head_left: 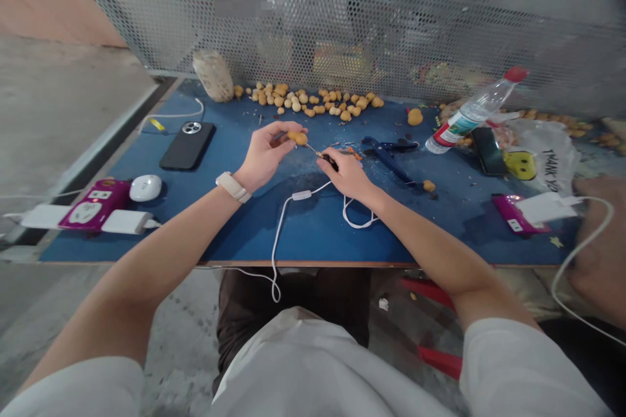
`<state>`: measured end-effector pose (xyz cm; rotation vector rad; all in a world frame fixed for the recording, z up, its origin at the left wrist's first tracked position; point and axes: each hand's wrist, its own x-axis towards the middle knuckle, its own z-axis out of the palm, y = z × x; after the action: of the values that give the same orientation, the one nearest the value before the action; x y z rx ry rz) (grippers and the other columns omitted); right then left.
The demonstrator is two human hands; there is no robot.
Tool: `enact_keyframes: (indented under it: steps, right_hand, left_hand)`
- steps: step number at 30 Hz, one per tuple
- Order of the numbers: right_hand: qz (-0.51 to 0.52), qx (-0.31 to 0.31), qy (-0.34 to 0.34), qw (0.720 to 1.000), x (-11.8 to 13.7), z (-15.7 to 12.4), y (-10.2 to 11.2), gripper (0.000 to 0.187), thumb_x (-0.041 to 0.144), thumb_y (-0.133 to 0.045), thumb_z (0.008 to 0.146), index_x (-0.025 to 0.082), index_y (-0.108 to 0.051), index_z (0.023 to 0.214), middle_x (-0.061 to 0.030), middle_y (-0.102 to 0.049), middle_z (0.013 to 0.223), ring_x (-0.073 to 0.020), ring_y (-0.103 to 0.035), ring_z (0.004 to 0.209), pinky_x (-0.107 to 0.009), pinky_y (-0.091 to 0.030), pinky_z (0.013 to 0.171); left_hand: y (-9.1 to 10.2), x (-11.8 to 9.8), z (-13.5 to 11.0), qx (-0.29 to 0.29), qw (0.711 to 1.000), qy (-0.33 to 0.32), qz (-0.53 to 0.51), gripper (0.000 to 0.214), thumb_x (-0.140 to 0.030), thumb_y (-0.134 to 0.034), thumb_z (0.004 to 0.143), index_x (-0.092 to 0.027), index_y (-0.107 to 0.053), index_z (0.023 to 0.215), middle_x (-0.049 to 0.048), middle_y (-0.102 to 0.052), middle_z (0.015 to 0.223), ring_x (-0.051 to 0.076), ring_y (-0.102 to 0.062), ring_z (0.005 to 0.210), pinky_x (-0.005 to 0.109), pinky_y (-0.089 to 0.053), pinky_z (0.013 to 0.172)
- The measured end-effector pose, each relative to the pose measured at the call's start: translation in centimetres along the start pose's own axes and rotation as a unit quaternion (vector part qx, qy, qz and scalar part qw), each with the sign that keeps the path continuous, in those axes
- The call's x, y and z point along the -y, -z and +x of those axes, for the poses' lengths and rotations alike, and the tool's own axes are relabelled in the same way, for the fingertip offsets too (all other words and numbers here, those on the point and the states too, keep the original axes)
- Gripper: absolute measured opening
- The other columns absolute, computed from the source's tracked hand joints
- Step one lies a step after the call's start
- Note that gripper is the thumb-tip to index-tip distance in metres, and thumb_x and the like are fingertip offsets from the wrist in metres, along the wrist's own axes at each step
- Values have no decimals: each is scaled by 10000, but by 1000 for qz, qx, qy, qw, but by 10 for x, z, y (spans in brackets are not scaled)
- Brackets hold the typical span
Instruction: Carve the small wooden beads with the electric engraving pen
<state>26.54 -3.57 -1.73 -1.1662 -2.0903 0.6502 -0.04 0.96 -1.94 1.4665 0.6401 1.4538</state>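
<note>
Pinching one yellow nut [297, 138] in left hand [267, 156] fingers and a thin tool [323, 156] in right hand [348, 174] fingers, likely early on, with a heap [313, 101] behind the nut.

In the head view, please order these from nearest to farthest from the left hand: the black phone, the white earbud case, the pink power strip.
1. The black phone: just left of the left hand, which pinches a yellow nut.
2. The white earbud case: farther left, closer to the person.
3. The pink power strip: farthest left, beside the case.

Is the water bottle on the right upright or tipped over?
Tipped: the water bottle lies slanted on the blue table, red cap on and raised toward the mesh.
</note>
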Motion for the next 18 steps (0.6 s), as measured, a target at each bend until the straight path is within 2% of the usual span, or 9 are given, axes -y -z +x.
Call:
enact_keyframes:
  steps: [10,18]
  right_hand:
    - [14,0,-2,1000,2,-1,0,699,969,-488,1225,302,-633,1073,1,-600,790,-239,-541,716,-406,-367,753]
    - [17,-1,-1,1000,3,0,1,680,947,-518,1226,297,-648,1076,1,-615,782,-238,-540,709,-399,-387,751]
  left_hand:
    - [0,2,-1,3,1000,-11,-1,280,-262,-1034,908,-233,-955,1175,99,-974,1293,302,-944,1341,492,-740,1287]
    - [0,-2,-1,3,1000,16,2,288,-260,-1072,930,-219,-916,1170,112,-954,1287,313,-936,1353,524,-721,1325]
